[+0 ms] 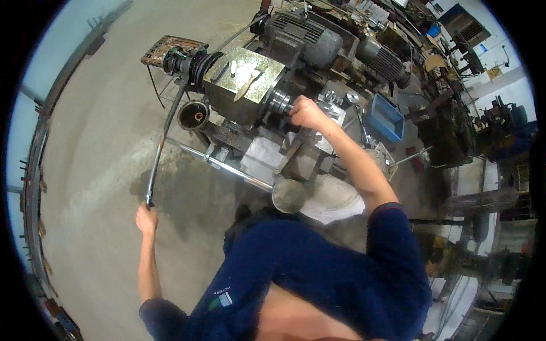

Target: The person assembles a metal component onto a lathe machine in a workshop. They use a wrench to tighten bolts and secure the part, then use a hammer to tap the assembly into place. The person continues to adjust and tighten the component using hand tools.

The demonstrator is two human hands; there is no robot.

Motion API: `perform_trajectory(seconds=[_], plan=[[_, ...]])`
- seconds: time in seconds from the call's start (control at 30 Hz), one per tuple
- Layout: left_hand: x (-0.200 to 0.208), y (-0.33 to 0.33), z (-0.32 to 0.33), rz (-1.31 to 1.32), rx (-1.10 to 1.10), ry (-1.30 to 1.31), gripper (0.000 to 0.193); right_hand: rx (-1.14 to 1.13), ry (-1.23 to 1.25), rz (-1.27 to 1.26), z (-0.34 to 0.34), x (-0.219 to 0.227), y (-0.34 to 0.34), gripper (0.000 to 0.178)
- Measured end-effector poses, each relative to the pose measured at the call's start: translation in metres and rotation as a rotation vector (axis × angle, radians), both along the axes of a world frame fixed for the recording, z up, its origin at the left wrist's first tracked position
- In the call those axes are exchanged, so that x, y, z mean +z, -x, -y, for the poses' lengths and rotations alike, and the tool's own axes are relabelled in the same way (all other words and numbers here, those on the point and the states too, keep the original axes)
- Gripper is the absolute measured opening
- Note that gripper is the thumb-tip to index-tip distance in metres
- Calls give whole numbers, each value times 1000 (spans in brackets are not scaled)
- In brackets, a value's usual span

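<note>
At the lower left, my left hand is wrapped round the end of a long metal lever, which runs up to the dark pulley end of a lathe-like machine. My right hand is closed at the machine's round metal chuck; whatever its fingers hold is hidden behind them. Left of the chuck is the boxy headstock, its speckled top carrying a brush and small pale pieces. Below my right hand lies a metal carriage with a round end.
Electric motors stand behind the machine. A blue tray is right of my right hand. A round dark pot sits beside the headstock. White cloth or paper lies by the carriage. A bright bar crosses the front.
</note>
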State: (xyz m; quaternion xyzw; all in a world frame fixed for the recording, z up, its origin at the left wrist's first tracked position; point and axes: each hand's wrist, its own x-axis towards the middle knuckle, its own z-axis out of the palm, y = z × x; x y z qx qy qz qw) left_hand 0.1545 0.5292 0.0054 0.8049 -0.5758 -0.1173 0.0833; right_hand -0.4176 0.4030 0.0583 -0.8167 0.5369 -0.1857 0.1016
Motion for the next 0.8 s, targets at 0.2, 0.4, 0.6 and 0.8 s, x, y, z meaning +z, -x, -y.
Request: perform_trajectory(seconds=[0.2,0.4,0.6,0.8], plan=[[-17,21,-15,-134,12,-64,16,-85,13,114,4,-21,-1,19],[-14,8,6,-28,-188,-95,14,-139,-36,245,12,-24,4,13],[-18,-13,26,271,-222,29,10,-495,-447,1342,-6,17,-4,16],[-22,-91,97,488,-336,38,9,-733,-405,1416,-2,25,-20,13]])
